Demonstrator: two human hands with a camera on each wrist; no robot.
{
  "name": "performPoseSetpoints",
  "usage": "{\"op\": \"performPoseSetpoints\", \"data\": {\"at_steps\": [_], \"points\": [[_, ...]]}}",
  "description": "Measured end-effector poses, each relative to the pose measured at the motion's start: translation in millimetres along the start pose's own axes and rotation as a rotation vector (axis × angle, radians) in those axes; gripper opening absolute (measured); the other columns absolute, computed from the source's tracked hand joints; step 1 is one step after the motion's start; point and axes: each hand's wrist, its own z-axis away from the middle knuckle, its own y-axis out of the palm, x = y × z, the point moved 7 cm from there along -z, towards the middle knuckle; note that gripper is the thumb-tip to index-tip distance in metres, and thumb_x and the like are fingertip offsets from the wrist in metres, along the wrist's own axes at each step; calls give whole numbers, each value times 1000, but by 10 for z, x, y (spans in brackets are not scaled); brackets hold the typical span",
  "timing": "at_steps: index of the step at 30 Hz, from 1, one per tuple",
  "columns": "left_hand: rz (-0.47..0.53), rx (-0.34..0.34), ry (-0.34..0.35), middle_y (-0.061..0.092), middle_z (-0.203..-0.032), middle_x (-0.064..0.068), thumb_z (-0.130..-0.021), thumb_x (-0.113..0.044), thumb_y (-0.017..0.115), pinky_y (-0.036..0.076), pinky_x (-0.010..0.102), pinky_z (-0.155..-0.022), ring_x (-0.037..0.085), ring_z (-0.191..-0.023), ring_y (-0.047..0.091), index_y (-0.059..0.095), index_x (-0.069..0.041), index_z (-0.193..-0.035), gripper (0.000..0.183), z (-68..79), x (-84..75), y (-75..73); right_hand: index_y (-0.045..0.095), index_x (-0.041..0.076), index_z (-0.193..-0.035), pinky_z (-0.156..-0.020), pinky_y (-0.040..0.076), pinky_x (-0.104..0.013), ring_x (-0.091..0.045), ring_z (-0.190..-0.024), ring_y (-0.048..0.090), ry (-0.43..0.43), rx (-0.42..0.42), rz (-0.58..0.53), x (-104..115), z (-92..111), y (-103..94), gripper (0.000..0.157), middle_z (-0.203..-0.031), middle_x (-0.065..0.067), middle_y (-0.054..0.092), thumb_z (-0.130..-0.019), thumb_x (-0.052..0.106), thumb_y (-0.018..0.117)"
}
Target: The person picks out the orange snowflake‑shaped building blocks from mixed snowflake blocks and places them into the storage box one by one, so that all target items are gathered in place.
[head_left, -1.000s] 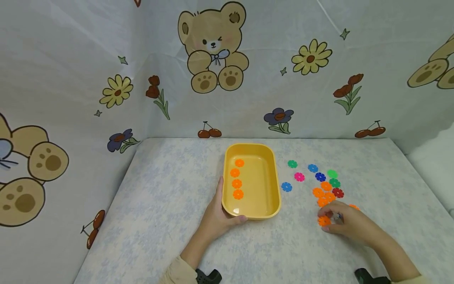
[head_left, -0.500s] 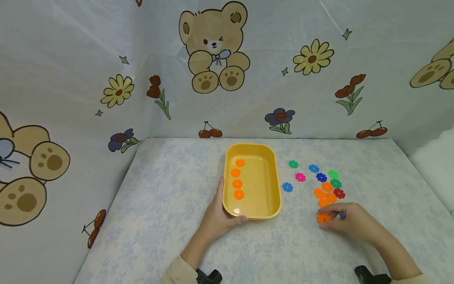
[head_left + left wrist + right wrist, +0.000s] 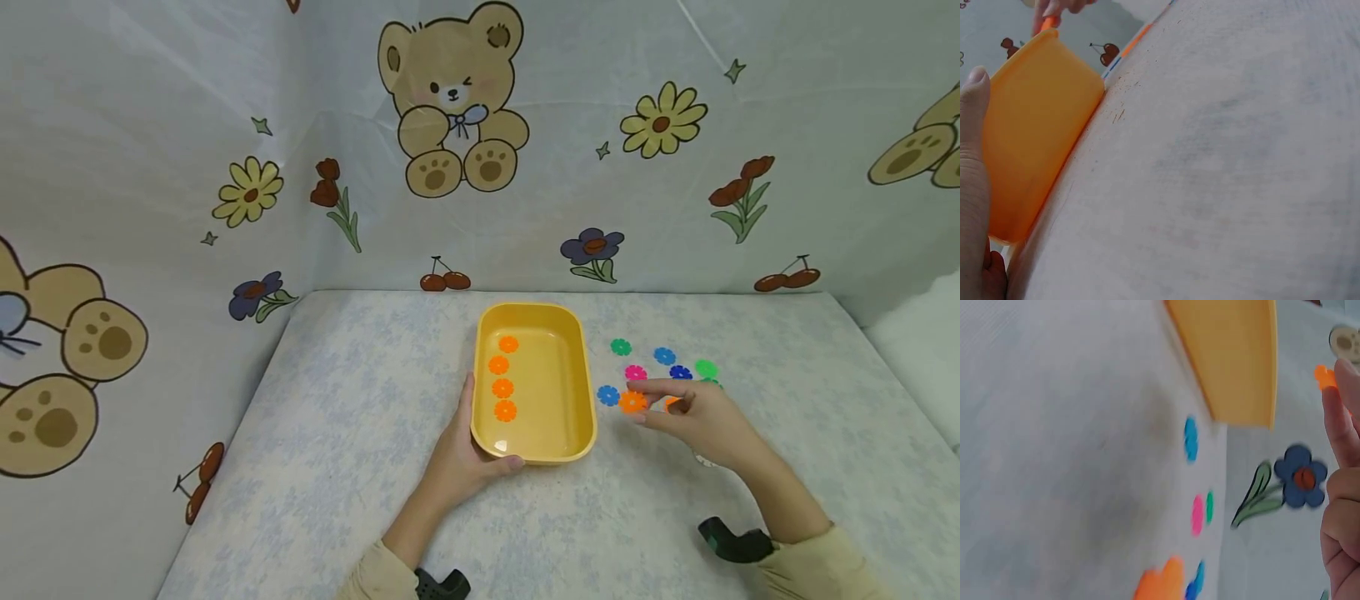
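My left hand (image 3: 468,460) grips the near left corner of a yellow rectangular tray (image 3: 555,392), its thumb along the front wall. Inside, several orange flower-shaped discs (image 3: 502,388) form a column down the left side. Between thumb and fingertip, my right hand (image 3: 708,418) pinches another orange flower-shaped disc (image 3: 633,402), raised just right of the tray. The right wrist view shows that disc (image 3: 1324,377) at the fingertips, above the level of the table. In the left wrist view the tray wall (image 3: 1041,119) stands beside my left thumb (image 3: 972,112).
Loose flower-shaped discs lie right of the tray: blue (image 3: 608,396), pink (image 3: 635,373), green (image 3: 620,347), dark blue (image 3: 680,372) and light green (image 3: 707,367). My right hand hides most of the orange pile. A cloth with printed bears and flowers hangs behind the table (image 3: 360,400).
My right hand has lifted an orange disc from the near side of the pile and carried it left and away from me, towards the tray. The left hand and tray stay put.
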Motion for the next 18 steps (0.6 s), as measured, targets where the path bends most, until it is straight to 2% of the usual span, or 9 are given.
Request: {"op": "performPoseSetpoints", "data": {"at_steps": [2,5,10,13,18], "points": [[-6,0,-9,14,-167,-2,-70,-45,89,26,54,-119,20,-151,26,-7,-38,-158,130,0,2,2,72,17,-121,-46,35,-23,-13,-53,42,-50,8,-13,160,-88,74,41,-100,-2,72,-83,31,80],[-11,0,-13,13,-167,-3,-70,-46,89,25,54,-120,19,-151,24,-7,-36,-159,131,0,-1,-2,72,19,-121,-49,38,-22,-13,-60,45,-109,50,-1,391,-223,233,39,-99,4,72,-84,30,79],[-5,7,-19,12,-167,-6,-71,-46,88,27,51,-120,17,-150,27,-7,-30,-160,131,-6,4,-3,74,19,-119,-64,46,-21,-13,-76,54,-177,161,45,727,-402,596,36,-92,11,70,-84,26,79],[-21,6,-23,13,-167,-6,-71,-49,87,29,51,-119,17,-149,29,-6,-28,-160,131,-3,10,-7,74,16,-117,-70,48,-20,-11,-79,56,-222,232,56,850,-483,836,34,-92,12,70,-84,24,80],[-52,-3,-31,16,-166,-3,-71,-52,86,31,54,-117,21,-149,30,-5,-29,-160,130,4,29,-15,75,10,-113,-73,51,-20,-8,-76,57,-281,339,77,940,-570,1176,31,-90,9,71,-84,23,79]]}}
